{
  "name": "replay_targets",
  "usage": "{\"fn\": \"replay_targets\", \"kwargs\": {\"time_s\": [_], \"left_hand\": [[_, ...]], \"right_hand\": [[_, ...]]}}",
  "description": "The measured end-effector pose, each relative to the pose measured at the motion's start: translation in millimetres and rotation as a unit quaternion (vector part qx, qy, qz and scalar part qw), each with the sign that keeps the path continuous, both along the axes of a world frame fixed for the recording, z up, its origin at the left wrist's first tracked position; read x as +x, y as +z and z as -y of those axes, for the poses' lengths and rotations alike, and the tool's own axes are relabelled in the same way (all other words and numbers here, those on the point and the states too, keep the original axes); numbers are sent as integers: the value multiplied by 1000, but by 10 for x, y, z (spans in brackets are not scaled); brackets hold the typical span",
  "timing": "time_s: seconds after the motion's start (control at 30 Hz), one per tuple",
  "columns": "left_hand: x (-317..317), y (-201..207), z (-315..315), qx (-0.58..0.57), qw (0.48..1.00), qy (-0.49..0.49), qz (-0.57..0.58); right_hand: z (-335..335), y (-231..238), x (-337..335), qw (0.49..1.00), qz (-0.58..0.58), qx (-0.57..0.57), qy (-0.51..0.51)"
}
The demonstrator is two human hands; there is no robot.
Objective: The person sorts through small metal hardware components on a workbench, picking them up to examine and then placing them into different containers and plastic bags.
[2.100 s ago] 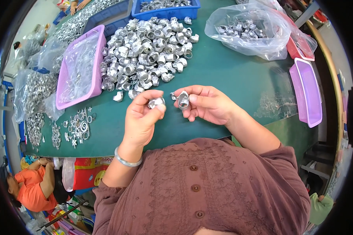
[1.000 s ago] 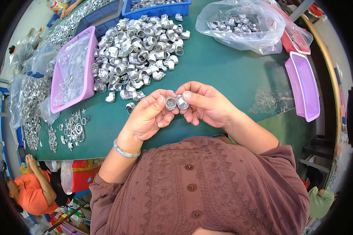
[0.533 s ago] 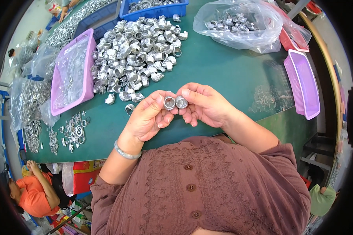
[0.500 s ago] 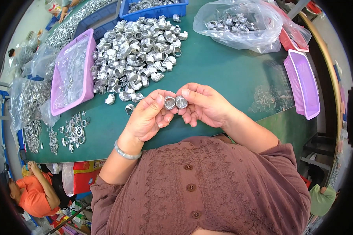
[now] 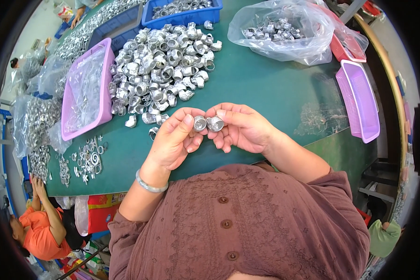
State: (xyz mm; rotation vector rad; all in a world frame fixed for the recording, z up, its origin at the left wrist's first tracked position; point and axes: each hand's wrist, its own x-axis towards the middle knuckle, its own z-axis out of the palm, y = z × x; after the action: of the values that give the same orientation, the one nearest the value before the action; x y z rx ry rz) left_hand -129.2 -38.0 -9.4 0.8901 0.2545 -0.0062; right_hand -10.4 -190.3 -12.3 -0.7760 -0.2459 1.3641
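My left hand (image 5: 175,138) pinches a silver metal ring (image 5: 199,123) between thumb and fingers, its round opening facing up. Close beside it, my right hand (image 5: 243,127) grips a second silver ring (image 5: 215,124), which is tilted. Both rings are held just above the green table (image 5: 266,93), side by side, and I cannot tell whether they touch. Beyond my left hand lies a large heap of similar chunky silver rings (image 5: 165,65). One loose ring (image 5: 153,132) rests beside my left hand, partly hidden by it.
At left stands a pink basket (image 5: 108,88) with plastic bags. Small silver pieces (image 5: 89,158) lie nearby. Blue bins (image 5: 182,21) stand at the back. A clear bag of metal parts (image 5: 308,49) and a purple basket (image 5: 359,102) sit at right. A person in orange (image 5: 44,233) is at lower left.
The ring in my right hand has turned and tilted, while the left one has turned slightly. The person in orange has stretched their hands forward to the table's edge.
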Motion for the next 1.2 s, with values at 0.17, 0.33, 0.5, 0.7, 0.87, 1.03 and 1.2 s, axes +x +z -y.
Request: {"fn": "replay_targets", "kwargs": {"time_s": [0.17,0.33,0.5,0.7,0.87,1.03,1.2], "left_hand": [[13,-1,-21,21,999,35,-23],[231,130,-39,63,994,58,-74],[945,396,-58,157,985,-5,-67],[1844,807,198,123,989,-61,51],[1561,770,117,483,871,-87,19],[652,292,-122,748,662,-39,23],[232,5,-14,766,642,-23,15]], "right_hand": [[16,-22,39,999,-8,34,12],[100,-11,78,998,-17,62,5],[211,-17,130,996,-26,80,-17],[294,-29,186,994,-21,96,-40],[444,-57,271,993,-30,90,-65],[455,-155,314,994,-26,88,-64],[399,-175,248,997,-19,61,-52]]}}
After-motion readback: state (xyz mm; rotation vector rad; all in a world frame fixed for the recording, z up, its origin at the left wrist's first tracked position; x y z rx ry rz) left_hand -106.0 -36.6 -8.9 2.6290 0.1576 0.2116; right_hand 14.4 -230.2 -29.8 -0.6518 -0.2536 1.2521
